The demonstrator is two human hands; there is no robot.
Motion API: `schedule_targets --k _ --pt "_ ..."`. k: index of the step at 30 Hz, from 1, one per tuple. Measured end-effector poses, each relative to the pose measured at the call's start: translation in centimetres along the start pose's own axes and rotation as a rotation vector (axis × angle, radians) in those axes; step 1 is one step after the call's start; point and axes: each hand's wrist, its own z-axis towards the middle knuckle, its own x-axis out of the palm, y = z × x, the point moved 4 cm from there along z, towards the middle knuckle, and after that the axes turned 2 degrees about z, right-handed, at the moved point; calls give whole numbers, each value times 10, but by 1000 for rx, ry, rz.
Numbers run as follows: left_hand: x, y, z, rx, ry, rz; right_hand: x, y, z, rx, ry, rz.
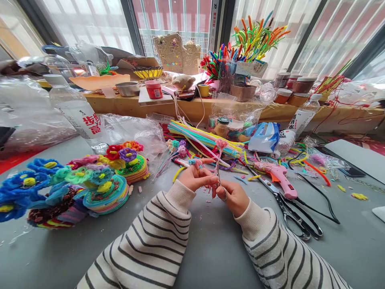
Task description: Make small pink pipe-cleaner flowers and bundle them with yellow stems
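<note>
My left hand [197, 176] and my right hand [234, 196] meet over the grey table [210, 241], both in striped sleeves. Each pinches the lower end of a thin pink pipe cleaner stem [219, 160] that rises to a small pink curled head. A blue-and-pink bit sits by the left fingers. A bundle of pastel pipe cleaners [204, 138] lies just behind the hands.
Finished pipe-cleaner flowers on coiled discs [99, 186] fill the left. A pink glue gun [281, 176], large black scissors [296, 216] and a black cord lie at the right. A tissue pack [264, 136], bottles, plastic bags and a cluttered wooden shelf [192, 106] stand behind.
</note>
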Motion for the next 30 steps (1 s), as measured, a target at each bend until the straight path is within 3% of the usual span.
schedule_targets --k 9,30 --pt "-6 3 3 -103 -107 -28 -6 4 0 45 -81 -136" --pt "-4 8 4 -92 -31 1 0 4 -1 40 -44 -98"
